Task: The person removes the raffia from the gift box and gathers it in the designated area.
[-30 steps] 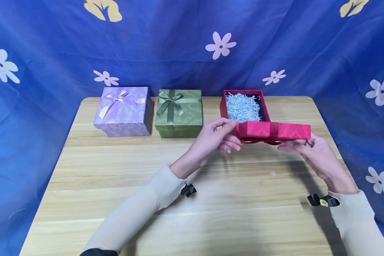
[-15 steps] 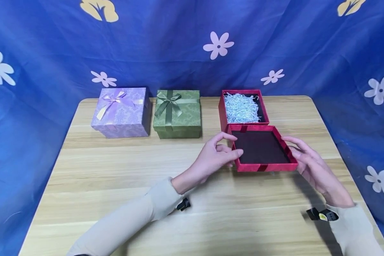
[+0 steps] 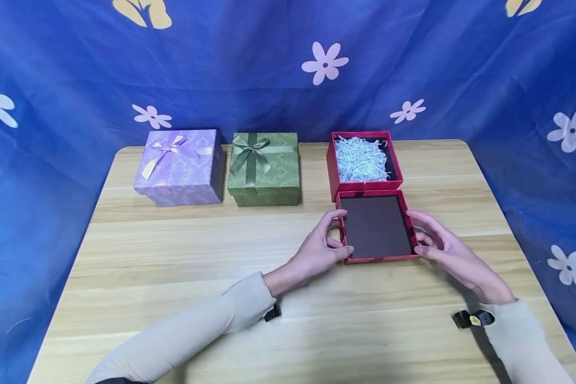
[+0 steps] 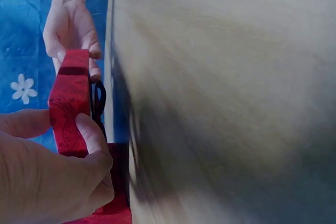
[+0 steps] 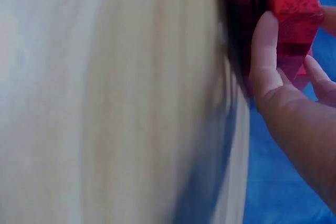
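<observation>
1 lid (image 3: 376, 226), underside mostly hidden, left hand (image 3: 315, 250) grips at 9 o'clock, right hand (image 3: 450, 252) at 3; 3 boxes (image 3: 187, 170) (image 3: 264, 173) (image 3: 333, 166), 1 open at 12

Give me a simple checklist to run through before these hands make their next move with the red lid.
1. Left hand holding the lid: ok, thumb and fingers at its left edge.
2. Right hand supporting the opposite edge: ok.
3. Lid turned for closing, if that comes next: not ok, its inside faces up.
4. Lid resting on the table: cannot tell.
5. Red box standing open behind the lid: ok, blue shreds show inside.
6. Green box and lilac box closed: ok.
</observation>
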Tool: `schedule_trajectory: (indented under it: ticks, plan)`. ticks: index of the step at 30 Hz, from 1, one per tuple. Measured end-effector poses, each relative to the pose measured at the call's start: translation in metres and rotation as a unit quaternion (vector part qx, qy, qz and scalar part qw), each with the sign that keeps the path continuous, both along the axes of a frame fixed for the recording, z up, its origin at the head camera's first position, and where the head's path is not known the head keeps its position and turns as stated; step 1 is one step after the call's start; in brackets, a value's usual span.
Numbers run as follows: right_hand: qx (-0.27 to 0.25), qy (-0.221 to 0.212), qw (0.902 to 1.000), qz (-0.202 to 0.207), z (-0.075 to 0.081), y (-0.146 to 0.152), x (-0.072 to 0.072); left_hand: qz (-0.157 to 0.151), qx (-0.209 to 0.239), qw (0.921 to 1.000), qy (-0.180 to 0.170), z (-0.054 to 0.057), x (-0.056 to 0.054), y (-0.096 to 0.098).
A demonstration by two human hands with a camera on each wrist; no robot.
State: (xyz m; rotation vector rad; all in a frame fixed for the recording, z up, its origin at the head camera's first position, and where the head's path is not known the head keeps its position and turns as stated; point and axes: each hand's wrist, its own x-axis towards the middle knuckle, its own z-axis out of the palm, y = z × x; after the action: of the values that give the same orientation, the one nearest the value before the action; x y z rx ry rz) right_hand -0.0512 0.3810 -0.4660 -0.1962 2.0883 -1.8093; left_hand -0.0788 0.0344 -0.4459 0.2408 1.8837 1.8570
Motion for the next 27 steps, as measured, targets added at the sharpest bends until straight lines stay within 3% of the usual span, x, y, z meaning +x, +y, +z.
schedule_trajectory:
  ticks: [7,16,21,27]
  plan:
    - [0.021,0.002,0.9997,0.012,-0.012,0.001,-0.002,-0.007,-0.040,0.9992,0.002,-0.007,0.000,0.002]
    - [0.079,0.013,0.9963,0.030,-0.011,-0.003,-0.003,-0.005,-0.085,0.9963,0.013,-0.014,0.000,0.000]
    - [0.106,0.025,0.9937,0.028,-0.008,-0.006,-0.003,-0.008,-0.078,0.9968,0.013,-0.015,0.000,-0.001]
    - [0.186,0.048,0.9814,0.012,0.008,-0.017,-0.008,-0.007,-0.064,0.9978,0.017,-0.015,-0.002,-0.002]
